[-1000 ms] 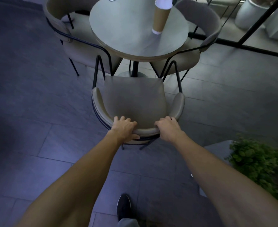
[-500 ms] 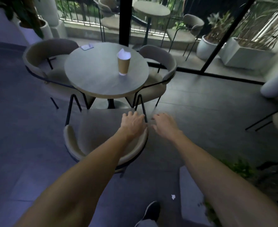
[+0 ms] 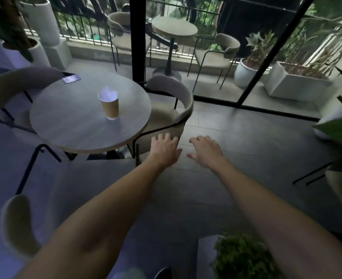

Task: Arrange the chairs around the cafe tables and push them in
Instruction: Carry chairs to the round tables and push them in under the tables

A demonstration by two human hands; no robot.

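A round grey cafe table (image 3: 81, 133) stands left of centre with three beige armchairs around it. The near chair (image 3: 79, 188) sits under my left forearm, its seat partly beneath the table. A second chair (image 3: 172, 109) is tucked in on the table's right side, and a third (image 3: 11, 87) on the far left. My left hand (image 3: 164, 149) hovers with fingers spread just in front of the right chair's arm, holding nothing. My right hand (image 3: 205, 151) is open above the floor tiles, apart from any chair.
A paper cup (image 3: 109, 106) and a phone (image 3: 71, 78) rest on the table. A potted plant (image 3: 240, 256) is by my right arm, another chair's legs (image 3: 311, 174) at right. Black glass-wall frames (image 3: 137, 37) stand behind, with a patio table (image 3: 174, 29) and chairs beyond.
Both hands let go of the near chair's backrest and moved up and right toward the right-hand chair. The view lifted and swung right, so the near chair now lies lower left.
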